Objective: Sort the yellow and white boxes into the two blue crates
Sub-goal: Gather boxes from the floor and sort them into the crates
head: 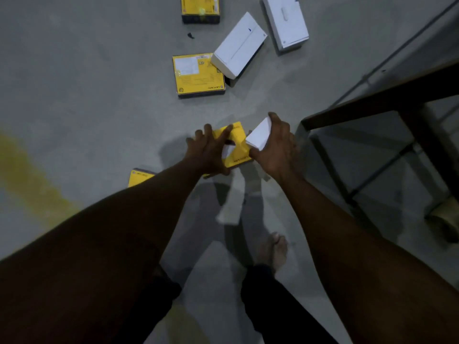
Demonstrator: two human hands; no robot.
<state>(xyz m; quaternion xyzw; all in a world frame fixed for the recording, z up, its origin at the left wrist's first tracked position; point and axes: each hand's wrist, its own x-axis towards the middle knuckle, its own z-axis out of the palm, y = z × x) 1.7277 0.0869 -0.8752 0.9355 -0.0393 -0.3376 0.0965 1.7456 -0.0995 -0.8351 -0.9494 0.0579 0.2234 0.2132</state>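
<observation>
The right grip (275, 147) pinches a white box (259, 137) by its ends; the left grip (211, 150) seems to clasp a yellow box (238, 132). Both look like light, stiff cardboard, best held by opposite edges.

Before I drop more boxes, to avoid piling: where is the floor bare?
Bare: the floor left of the labelled yellow box, and the strip between it and the left hand. Crowded: the white boxes beyond, the table frame right.
</observation>
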